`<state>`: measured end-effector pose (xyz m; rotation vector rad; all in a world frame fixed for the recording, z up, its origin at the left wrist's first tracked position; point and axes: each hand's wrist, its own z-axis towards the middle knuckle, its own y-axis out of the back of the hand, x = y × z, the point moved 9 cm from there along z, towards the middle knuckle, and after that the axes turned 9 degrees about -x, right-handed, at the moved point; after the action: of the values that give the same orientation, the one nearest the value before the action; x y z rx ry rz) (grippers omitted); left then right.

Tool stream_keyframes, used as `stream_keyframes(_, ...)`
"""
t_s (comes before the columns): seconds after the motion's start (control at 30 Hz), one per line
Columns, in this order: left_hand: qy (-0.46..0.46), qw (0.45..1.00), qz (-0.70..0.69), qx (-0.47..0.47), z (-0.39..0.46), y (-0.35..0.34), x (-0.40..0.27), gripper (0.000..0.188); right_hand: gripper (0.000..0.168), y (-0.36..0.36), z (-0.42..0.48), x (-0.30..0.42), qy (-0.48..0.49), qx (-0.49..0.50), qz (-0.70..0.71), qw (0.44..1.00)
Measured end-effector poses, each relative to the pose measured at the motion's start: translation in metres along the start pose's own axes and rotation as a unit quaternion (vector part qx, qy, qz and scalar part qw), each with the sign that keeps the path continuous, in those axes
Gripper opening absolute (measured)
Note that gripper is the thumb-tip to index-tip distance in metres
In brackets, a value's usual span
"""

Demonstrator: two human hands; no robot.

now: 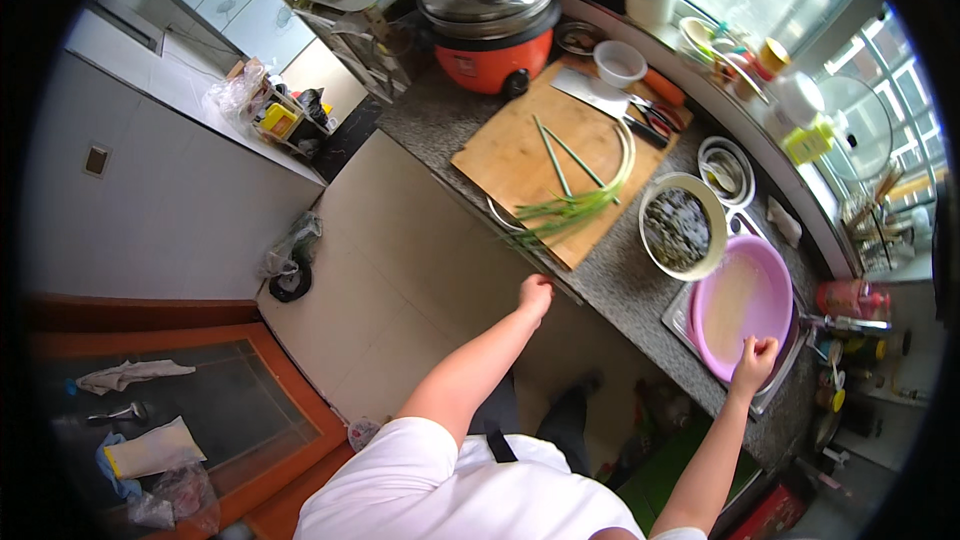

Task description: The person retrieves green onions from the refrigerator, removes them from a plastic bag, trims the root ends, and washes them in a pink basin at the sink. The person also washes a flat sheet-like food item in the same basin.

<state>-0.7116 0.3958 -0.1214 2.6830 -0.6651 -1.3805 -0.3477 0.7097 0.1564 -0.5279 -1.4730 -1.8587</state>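
Observation:
My left hand [535, 297] hangs just off the front edge of the counter, its fingers curled in and nothing visible in them. My right hand [756, 361] is curled too, over the near rim of a pink-purple plastic basin [780, 277], with no object showing in it; whether it touches the rim I cannot tell. Cloudy water fills part of the basin, which sits in the steel sink [677, 315]. Left of it, a cream bowl [651, 255] holds dark green, wet food. Green stalks [574, 210] with pale ends lie across the wooden cutting board [502, 135].
On the board are a cleaver [589, 92] and scissors [660, 116]. An orange electric cooker [487, 60] with a metal lid stands behind it. Nested metal bowls [739, 157] are near the windowsill. A red-framed table [285, 382] is at the left.

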Motion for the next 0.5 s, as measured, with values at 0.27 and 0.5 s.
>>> stream_keyframes(0.27, 0.234, 0.905, -0.350, -0.056, 0.089, 0.018, 0.011, 0.020, 0.043, 0.038, -0.055, 0.029, 0.038, -0.242, 0.139, 0.960)
stream_keyframes(0.5, 0.316, 0.864, -0.387, -0.061, 0.076, 0.011, 0.012, 0.020, 0.030, 0.012, -0.098, -0.073, -0.234, -0.063, 0.149, 0.959)
